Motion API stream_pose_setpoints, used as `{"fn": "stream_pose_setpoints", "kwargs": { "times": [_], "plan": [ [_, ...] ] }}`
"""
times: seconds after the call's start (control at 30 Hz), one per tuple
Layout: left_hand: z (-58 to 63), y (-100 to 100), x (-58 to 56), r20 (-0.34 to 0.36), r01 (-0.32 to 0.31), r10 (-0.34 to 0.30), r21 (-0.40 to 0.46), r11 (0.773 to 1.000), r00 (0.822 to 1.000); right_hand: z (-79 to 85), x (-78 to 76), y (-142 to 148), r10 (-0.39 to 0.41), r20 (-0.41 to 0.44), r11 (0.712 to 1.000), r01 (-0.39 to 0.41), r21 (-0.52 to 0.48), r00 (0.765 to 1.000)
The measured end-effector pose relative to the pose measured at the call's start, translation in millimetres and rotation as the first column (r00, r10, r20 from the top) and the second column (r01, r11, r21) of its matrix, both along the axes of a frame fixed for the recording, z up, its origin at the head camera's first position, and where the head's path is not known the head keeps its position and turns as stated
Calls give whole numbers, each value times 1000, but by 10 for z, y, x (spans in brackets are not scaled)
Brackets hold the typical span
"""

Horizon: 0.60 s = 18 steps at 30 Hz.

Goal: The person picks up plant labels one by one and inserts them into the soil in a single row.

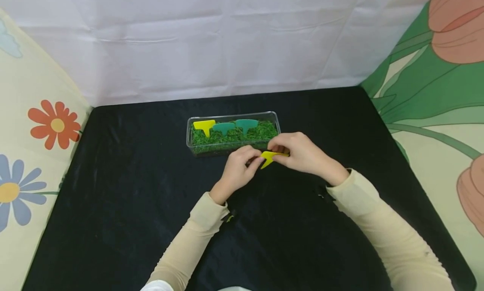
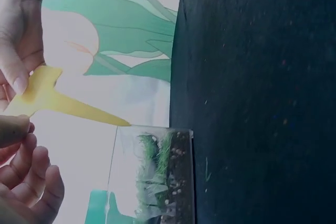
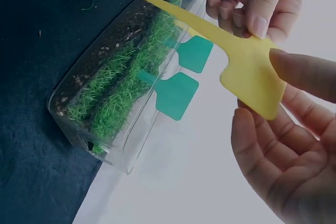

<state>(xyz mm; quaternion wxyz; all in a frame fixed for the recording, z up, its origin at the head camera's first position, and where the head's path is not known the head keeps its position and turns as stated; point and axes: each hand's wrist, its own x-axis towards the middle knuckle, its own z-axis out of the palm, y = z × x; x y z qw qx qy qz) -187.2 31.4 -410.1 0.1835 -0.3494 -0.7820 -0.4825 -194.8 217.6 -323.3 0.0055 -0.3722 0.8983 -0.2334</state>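
Between both hands a yellow T-shaped plant label [image 1: 267,158] is held just in front of a clear plastic box [image 1: 211,149]. My left hand [image 1: 238,167] pinches one edge of its head between thumb and fingers. The opposite edge is gripped by my right hand [image 1: 304,153], its thumb flat on the face in the right wrist view. The label's pointed stem [image 3: 184,18] is free of both hands. Green grass [image 1: 264,131] over dark soil [image 3: 100,45] fills the box. Standing in it are another yellow label [image 1: 204,125] and two teal labels [image 1: 224,127] [image 1: 246,124].
A black cloth [image 1: 128,190] covers the table under the box. Behind it hangs a white sheet [image 1: 227,51]. Flower-patterned panels stand at the left [image 1: 22,127] and right [image 1: 435,98] edges. A green scrap [image 2: 208,170] lies on the cloth near the box.
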Motion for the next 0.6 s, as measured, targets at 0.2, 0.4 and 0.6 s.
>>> {"fn": "stream_pose_setpoints", "kwargs": {
  "times": [0.2, 0.4, 0.6],
  "plan": [
    [-58, 40, 14, -7, -22, 22, 68, 997, 1000, 12, -20, -30, -2, -3, 1000, 2, 27, 1000],
    [-61, 38, 16, 25, -8, 7, 50, 999, 1000, 26, -30, -44, 3, 21, 999, -4, 51, 1000],
    [-30, -52, 24, 67, 2, 0, -34, 999, 998, 49, -33, -31, 7, 17, 997, -8, 73, 1000]
  ]
}}
